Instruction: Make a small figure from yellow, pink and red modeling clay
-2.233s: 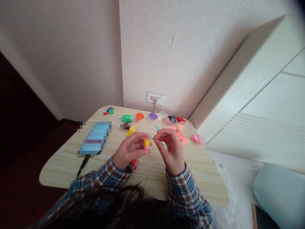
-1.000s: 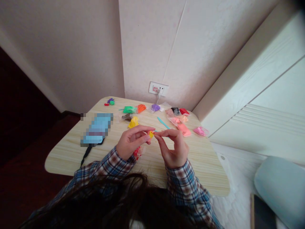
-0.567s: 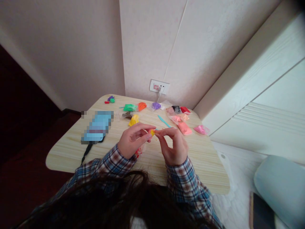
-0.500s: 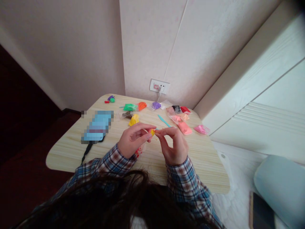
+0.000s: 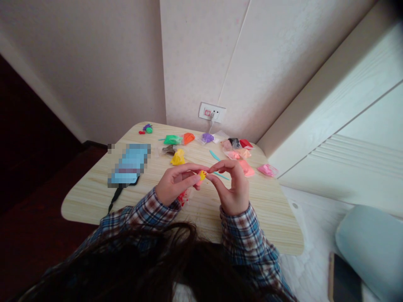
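Over the middle of the table, my left hand (image 5: pixel 180 181) pinches a small yellow clay piece (image 5: pixel 203 175) with red bits on it. From the other side, the thumb and forefinger of my right hand (image 5: pixel 233 186) close on the piece's right edge. The fingertips partly cover the piece, so its full shape is hidden. Behind the right fingers lie a teal clay knife (image 5: pixel 214 155) and a second thin teal tool (image 5: pixel 221 175). Under my left wrist sits a clear bag with red clay (image 5: pixel 182 198), partly covered by the sleeve.
Bags of yellow clay (image 5: pixel 178 157), green clay (image 5: pixel 173 139), purple clay (image 5: pixel 207 138) and pink clay (image 5: pixel 267 170), among several others, line the back of the wooden table (image 5: pixel 85 201). A phone (image 5: pixel 130 163) with a cord lies left. Small clay shapes (image 5: pixel 147 129) sit at the far left corner.
My right forefinger has lifted and arched, and the gap between it and the thumb is wider at the yellow piece. The left hand keeps its hold. The view has shifted slightly.
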Demonstrator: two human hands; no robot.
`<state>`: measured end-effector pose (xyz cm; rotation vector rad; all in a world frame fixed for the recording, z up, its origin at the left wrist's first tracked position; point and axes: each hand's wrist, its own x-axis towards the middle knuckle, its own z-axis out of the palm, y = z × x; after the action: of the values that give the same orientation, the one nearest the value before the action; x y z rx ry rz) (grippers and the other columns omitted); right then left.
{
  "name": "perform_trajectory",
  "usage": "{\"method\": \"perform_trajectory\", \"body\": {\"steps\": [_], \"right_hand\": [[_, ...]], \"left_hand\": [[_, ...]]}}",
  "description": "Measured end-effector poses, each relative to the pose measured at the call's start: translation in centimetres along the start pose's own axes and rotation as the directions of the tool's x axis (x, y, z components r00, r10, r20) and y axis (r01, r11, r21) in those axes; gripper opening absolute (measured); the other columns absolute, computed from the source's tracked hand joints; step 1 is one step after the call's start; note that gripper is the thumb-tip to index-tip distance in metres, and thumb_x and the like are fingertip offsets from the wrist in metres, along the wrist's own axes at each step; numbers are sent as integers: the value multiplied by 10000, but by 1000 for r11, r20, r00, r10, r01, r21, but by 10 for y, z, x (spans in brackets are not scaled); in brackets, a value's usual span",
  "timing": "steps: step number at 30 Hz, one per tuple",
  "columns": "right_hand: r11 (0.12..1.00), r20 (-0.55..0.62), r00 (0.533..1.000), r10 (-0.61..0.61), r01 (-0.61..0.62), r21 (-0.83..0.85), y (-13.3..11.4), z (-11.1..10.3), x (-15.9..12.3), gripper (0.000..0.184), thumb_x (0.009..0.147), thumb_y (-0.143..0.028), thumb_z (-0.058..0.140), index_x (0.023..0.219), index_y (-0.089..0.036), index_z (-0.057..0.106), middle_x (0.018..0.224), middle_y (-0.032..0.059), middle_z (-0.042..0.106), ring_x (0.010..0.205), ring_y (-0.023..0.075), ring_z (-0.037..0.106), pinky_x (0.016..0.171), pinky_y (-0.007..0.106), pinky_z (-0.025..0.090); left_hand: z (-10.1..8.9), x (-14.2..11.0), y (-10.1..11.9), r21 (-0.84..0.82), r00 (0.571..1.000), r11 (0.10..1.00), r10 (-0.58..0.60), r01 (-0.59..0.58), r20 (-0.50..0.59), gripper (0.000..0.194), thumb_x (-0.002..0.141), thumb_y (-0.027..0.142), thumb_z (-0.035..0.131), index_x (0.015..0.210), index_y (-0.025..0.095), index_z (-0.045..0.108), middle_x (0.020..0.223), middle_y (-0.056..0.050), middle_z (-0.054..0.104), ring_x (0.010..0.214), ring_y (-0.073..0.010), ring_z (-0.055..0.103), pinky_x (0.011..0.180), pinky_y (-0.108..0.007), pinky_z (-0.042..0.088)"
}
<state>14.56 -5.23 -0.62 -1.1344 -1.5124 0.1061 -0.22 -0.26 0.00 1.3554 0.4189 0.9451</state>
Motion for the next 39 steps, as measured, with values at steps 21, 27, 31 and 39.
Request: {"method": "perform_trajectory", "body": {"steps": [21, 27, 31, 39], "right_hand": [[766, 368, 915, 169, -356, 536, -3, -2, 3, 224, 761, -297, 637, 946, -221, 535, 928, 22, 511, 854, 154, 562, 717, 325, 520], [787, 342, 928, 151, -322, 527, -2, -3, 3, 189, 783, -312, 610, 940, -227, 550, 920, 18, 536, 852, 135, 552, 704, 277, 513], [795, 358, 919, 167, -340, 503, -3, -2, 3, 205, 779, -333, 611, 936, -226, 532, 917, 21, 524, 845, 147, 558, 695, 301, 521], [779, 367, 914, 173, -355, 516, -5, -1, 3, 196, 775, -298, 623, 934, -214, 545, 907, 20, 508, 834, 146, 555, 729, 330, 522]], "left_hand": [[-3, 2, 1, -292, 977, 944, -104, 156, 184, 255, 685, 320, 709, 837, 118, 739, 629, -37, 571, 543, -92, 479, 474, -208, 397], [-3, 1, 2, -305, 975, 936, -118, 173, 189, 261, 673, 326, 719, 821, 112, 738, 579, -27, 553, 537, -93, 478, 467, -202, 388], [-2, 2, 1, -291, 974, 939, -131, 182, 187, 250, 672, 327, 716, 811, 120, 739, 655, -52, 610, 542, -92, 476, 484, -217, 393], [-1, 2, 0, -280, 978, 945, -128, 171, 168, 224, 663, 318, 727, 784, 130, 742, 733, -80, 654, 607, -115, 510, 496, -214, 406]]}}
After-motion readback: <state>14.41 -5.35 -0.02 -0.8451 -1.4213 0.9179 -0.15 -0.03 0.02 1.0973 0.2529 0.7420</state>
